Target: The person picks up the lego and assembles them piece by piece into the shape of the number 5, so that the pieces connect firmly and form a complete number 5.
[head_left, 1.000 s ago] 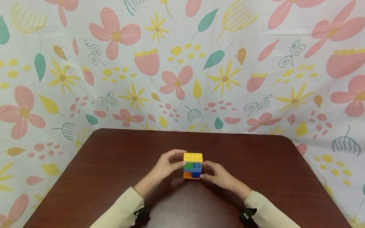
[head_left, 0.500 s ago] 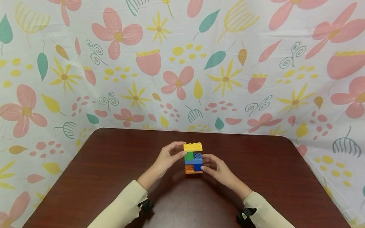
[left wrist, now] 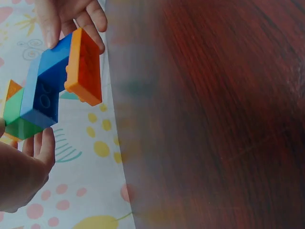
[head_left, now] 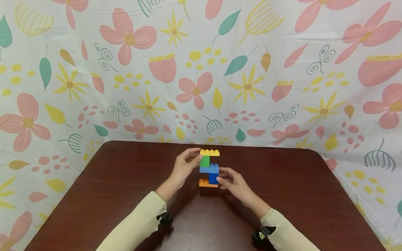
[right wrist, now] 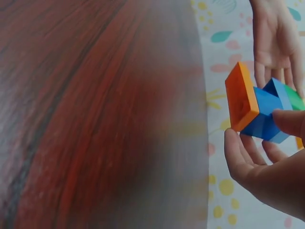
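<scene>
A stack of toy building bricks stands upright between my two hands, raised above the tabletop. From the top come a yellow brick [head_left: 210, 152], a narrow green brick [head_left: 205, 161], a light blue brick [head_left: 208, 170], a dark blue brick [head_left: 214, 178] and an orange brick [head_left: 203, 184], stepped like an S. My left hand [head_left: 185, 166] pinches the upper left side at the green brick. With thumb and fingers, my right hand [head_left: 235, 182] pinches the dark blue brick from the right. The left wrist view shows the hollow underside of the orange brick [left wrist: 86, 71].
Under the hands spreads a dark reddish-brown table [head_left: 269, 168] with rounded far corners. A white cloth [head_left: 197, 40] with pink, yellow and green flower prints hangs behind and beside it. Black straps [head_left: 263, 234] sit on both wrists over pale sleeves.
Both hands have raised the stack from lower over the table and tilted it so its front side faces the head view more squarely. The grip on the bricks looks the same.
</scene>
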`<state>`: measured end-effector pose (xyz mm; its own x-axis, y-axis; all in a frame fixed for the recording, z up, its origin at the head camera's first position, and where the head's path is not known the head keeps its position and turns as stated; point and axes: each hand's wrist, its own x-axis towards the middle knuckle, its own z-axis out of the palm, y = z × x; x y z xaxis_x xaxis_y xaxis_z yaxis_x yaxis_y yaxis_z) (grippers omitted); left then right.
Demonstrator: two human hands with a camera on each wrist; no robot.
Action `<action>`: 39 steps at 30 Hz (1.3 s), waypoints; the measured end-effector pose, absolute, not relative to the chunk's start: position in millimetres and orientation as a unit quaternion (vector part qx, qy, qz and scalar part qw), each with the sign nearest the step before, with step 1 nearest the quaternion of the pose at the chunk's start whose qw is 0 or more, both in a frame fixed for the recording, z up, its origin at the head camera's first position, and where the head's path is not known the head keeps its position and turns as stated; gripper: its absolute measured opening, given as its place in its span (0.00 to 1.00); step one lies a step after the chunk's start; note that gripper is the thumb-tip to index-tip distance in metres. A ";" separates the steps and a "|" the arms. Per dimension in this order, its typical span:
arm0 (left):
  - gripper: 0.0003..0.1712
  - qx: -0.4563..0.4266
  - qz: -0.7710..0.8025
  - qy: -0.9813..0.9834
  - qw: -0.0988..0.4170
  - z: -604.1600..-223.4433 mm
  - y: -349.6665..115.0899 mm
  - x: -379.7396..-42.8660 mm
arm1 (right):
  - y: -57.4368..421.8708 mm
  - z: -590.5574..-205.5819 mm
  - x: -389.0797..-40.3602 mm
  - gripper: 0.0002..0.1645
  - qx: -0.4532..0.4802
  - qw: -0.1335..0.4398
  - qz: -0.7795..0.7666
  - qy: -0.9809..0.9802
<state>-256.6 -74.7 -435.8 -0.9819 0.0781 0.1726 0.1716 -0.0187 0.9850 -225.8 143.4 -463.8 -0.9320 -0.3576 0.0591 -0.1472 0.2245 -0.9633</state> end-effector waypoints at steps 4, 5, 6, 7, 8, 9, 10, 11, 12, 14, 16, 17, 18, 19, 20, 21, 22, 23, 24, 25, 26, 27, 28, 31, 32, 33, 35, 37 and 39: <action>0.20 -0.073 -0.714 -0.695 0.044 -438.7 -73.2 -261.4 | 138.7 -464.6 -228.2 0.29 -0.141 0.085 -0.603 0.781; 0.20 -0.069 -0.712 -0.697 0.045 -439.0 -73.0 -262.1 | 137.2 -464.8 -228.6 0.29 -0.133 0.084 -0.604 0.782; 0.20 -0.067 -0.709 -0.701 0.045 -439.5 -72.6 -262.9 | 135.5 -464.9 -229.0 0.28 -0.124 0.084 -0.605 0.782; 0.20 -0.064 -0.708 -0.702 0.044 -439.8 -72.4 -263.6 | 133.9 -464.9 -229.2 0.28 -0.116 0.083 -0.605 0.784; 0.20 -0.061 -0.704 -0.706 0.042 -440.0 -72.2 -264.3 | 132.4 -464.8 -229.3 0.28 -0.110 0.082 -0.603 0.786; 0.20 -0.058 -0.700 -0.710 0.040 -440.3 -72.2 -265.1 | 130.9 -464.7 -229.4 0.28 -0.102 0.078 -0.602 0.788; 0.20 -0.056 -0.695 -0.715 0.037 -440.8 -72.4 -266.6 | 129.4 -464.4 -230.1 0.27 -0.098 0.073 -0.600 0.791; 0.20 -0.055 -0.691 -0.720 0.034 -441.0 -72.6 -267.7 | 128.1 -464.2 -230.8 0.27 -0.090 0.069 -0.599 0.793; 0.21 -0.054 -0.687 -0.724 0.031 -441.6 -72.9 -269.0 | 127.0 -464.0 -231.5 0.26 -0.084 0.065 -0.598 0.795; 0.21 -0.052 -0.683 -0.728 0.021 -443.4 -73.8 -271.3 | 125.2 -464.3 -232.9 0.26 -0.073 0.058 -0.595 0.798; 0.22 -0.052 -0.684 -0.728 0.011 -446.3 -74.5 -273.5 | 123.8 -465.6 -234.4 0.25 -0.063 0.054 -0.595 0.799; 0.23 -0.050 -0.683 -0.728 0.005 -447.8 -74.8 -274.1 | 123.2 -466.4 -234.9 0.25 -0.055 0.056 -0.597 0.798; 0.23 -0.050 -0.683 -0.729 0.001 -449.4 -75.1 -274.9 | 122.6 -467.3 -235.4 0.25 -0.052 0.056 -0.597 0.799; 0.23 -0.049 -0.683 -0.729 -0.003 -451.1 -75.4 -275.6 | 122.1 -468.1 -235.7 0.24 -0.049 0.057 -0.597 0.799; 0.23 -0.047 -0.682 -0.730 -0.007 -452.7 -75.6 -276.5 | 121.7 -468.6 -235.9 0.24 -0.046 0.057 -0.596 0.799; 0.24 -0.047 -0.680 -0.731 -0.011 -454.1 -75.9 -277.0 | 121.2 -469.0 -236.0 0.24 -0.043 0.057 -0.595 0.800; 0.24 -0.046 -0.679 -0.733 -0.014 -455.3 -76.1 -277.5 | 120.7 -469.1 -235.8 0.24 -0.039 0.057 -0.594 0.801; 0.24 -0.045 -0.678 -0.734 -0.018 -456.4 -76.2 -278.0 | 120.5 -469.2 -235.6 0.24 -0.037 0.058 -0.592 0.803; 0.24 -0.047 -0.676 -0.735 -0.021 -457.5 -76.3 -278.6 | 120.2 -469.1 -235.3 0.24 -0.035 0.058 -0.590 0.804; 0.24 -0.048 -0.676 -0.735 -0.024 -458.7 -76.4 -278.8 | 120.0 -469.6 -234.8 0.24 -0.036 0.059 -0.588 0.806; 0.25 -0.047 -0.675 -0.735 -0.029 -459.6 -76.3 -279.1 | 119.8 -469.8 -234.5 0.24 -0.036 0.060 -0.585 0.808; 0.25 -0.047 -0.675 -0.735 -0.034 -460.4 -76.1 -279.5 | 119.6 -470.2 -234.2 0.24 -0.036 0.061 -0.584 0.809; 0.26 -0.047 -0.674 -0.736 -0.038 -460.9 -75.8 -280.0 | 119.5 -470.4 -234.3 0.24 -0.037 0.061 -0.582 0.810; 0.27 -0.046 -0.671 -0.739 -0.048 -461.6 -74.4 -281.7 | 119.6 -470.8 -235.6 0.24 -0.041 0.057 -0.573 0.816; 0.27 -0.044 -0.670 -0.739 -0.053 -461.7 -73.9 -282.4 | 119.6 -471.0 -236.5 0.24 -0.038 0.056 -0.571 0.818; 0.28 -0.044 -0.669 -0.740 -0.055 -461.9 -73.5 -283.2 | 119.6 -471.5 -237.6 0.24 -0.037 0.055 -0.570 0.819; 0.28 -0.043 -0.669 -0.740 -0.059 -462.7 -72.8 -284.9 | 119.9 -472.9 -239.9 0.24 -0.036 0.055 -0.565 0.823; 0.28 -0.042 -0.667 -0.741 -0.060 -464.0 -72.4 -286.8 | 119.9 -474.8 -242.4 0.24 -0.037 0.055 -0.561 0.825; 0.28 -0.044 -0.665 -0.743 -0.059 -465.9 -72.3 -288.8 | 119.9 -476.4 -244.4 0.24 -0.040 0.055 -0.558 0.827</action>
